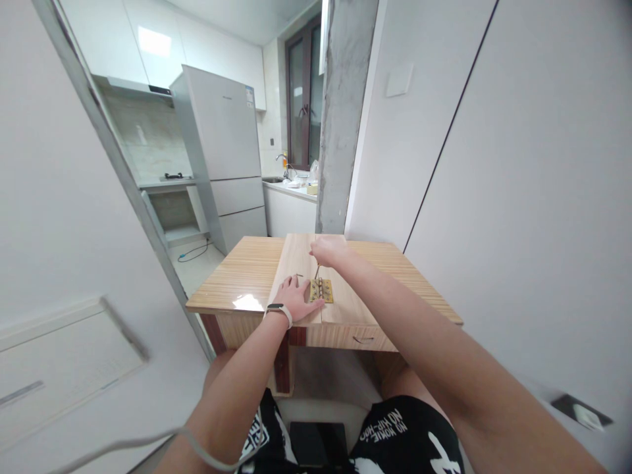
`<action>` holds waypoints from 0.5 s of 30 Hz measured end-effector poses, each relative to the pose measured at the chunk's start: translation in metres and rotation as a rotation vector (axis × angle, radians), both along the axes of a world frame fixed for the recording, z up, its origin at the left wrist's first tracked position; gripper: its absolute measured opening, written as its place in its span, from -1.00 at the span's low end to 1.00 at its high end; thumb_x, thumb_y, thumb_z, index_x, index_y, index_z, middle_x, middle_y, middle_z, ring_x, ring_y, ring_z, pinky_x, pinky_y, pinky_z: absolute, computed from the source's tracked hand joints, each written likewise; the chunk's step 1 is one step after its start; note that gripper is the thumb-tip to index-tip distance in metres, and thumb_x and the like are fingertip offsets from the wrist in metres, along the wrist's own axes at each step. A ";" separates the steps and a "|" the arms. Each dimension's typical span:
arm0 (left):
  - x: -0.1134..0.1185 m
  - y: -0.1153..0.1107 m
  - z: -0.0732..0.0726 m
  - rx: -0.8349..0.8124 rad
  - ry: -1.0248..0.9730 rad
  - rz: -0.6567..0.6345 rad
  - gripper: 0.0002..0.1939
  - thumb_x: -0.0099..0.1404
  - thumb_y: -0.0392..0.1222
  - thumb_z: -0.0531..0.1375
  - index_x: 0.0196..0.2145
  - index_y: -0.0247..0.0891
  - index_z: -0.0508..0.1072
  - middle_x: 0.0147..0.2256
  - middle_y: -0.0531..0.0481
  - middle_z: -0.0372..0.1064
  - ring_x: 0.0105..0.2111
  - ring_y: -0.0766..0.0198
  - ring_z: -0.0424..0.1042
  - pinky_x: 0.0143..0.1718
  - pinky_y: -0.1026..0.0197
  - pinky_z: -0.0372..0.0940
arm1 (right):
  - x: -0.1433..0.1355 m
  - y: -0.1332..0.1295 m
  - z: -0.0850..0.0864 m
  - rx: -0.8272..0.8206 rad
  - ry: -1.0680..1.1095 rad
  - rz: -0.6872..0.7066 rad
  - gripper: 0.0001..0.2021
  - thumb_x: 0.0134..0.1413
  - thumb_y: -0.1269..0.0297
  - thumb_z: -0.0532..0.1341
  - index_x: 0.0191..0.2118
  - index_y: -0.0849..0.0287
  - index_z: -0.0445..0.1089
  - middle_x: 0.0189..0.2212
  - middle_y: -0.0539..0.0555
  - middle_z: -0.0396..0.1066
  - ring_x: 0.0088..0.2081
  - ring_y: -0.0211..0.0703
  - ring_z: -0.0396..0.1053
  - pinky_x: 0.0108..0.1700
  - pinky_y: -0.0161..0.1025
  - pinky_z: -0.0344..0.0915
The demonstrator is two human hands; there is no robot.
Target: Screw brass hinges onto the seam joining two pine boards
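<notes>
Brass-yellow and flat, the butt hinge [322, 291] lies open on two pale wooden boards [291, 263], its knuckle close to the seam between them, near the front edge of the wood-grain desk [241, 273]. The left hand [296, 299] is spread rather than clenched, palm down on the left board, its thumb and a finger at the near and left edges of the hinge. The right hand [330, 251] is closed around the handle of a screwdriver [316, 272], whose thin shaft slants down to the hinge; whether the tip sits in a screw head cannot be told

The hinge should be light, stiff in its leaves and hard to damage, but smooth metal may skid on bare wood, so it is best pinned by the outer edges of its leaves, clear of the knuckle and screw holes (a fingertip by the shaft could get jabbed). The screwdriver looks light and rigid; a full grip on the handle should give control, while its narrow shaft offers little to hold. The boards seem firm, best steadied with a flat palm. A tiny dark metal piece [299, 275], perhaps a screw, lies beyond the left fingertips and would need a fine pinch, since it could roll
</notes>
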State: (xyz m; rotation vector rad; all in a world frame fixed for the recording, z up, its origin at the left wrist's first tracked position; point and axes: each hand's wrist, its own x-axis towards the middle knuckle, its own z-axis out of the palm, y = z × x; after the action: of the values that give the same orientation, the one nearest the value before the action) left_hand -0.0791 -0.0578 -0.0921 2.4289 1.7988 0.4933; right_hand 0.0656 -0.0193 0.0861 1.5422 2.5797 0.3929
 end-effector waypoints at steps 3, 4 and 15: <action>0.000 0.000 0.001 0.005 -0.006 -0.002 0.01 0.15 0.66 -0.08 0.35 -0.01 0.19 0.39 -0.19 0.01 0.38 -0.25 -0.04 0.35 -0.20 -0.11 | -0.002 -0.001 0.001 0.065 -0.037 0.043 -0.68 0.36 0.19 0.15 -0.01 0.29 0.55 -0.08 0.38 0.56 -0.01 0.15 0.53 -0.04 -0.10 0.43; 0.000 0.000 0.001 0.007 -0.007 -0.001 0.00 0.15 0.66 -0.08 0.35 0.00 0.19 0.39 -0.19 0.02 0.38 -0.25 -0.04 0.34 -0.20 -0.11 | -0.002 -0.002 0.001 0.064 -0.041 0.050 -0.69 0.35 0.19 0.17 -0.01 0.28 0.55 -0.09 0.37 0.56 -0.01 0.15 0.54 -0.05 -0.10 0.43; 0.001 -0.003 0.004 -0.004 -0.014 0.003 -0.02 0.15 0.65 -0.07 0.34 0.04 0.18 0.40 -0.15 0.01 0.38 -0.26 -0.07 0.34 -0.21 -0.13 | 0.002 0.001 0.001 0.057 -0.014 0.096 -0.74 0.22 0.32 0.27 0.01 0.17 0.49 -0.01 0.28 0.53 0.02 0.07 0.50 -0.05 -0.17 0.40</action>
State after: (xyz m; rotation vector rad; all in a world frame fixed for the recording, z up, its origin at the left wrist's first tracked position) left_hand -0.0782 -0.0606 -0.0883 2.4144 1.7959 0.5050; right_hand 0.0680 -0.0180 0.0873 1.4312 2.6610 0.4893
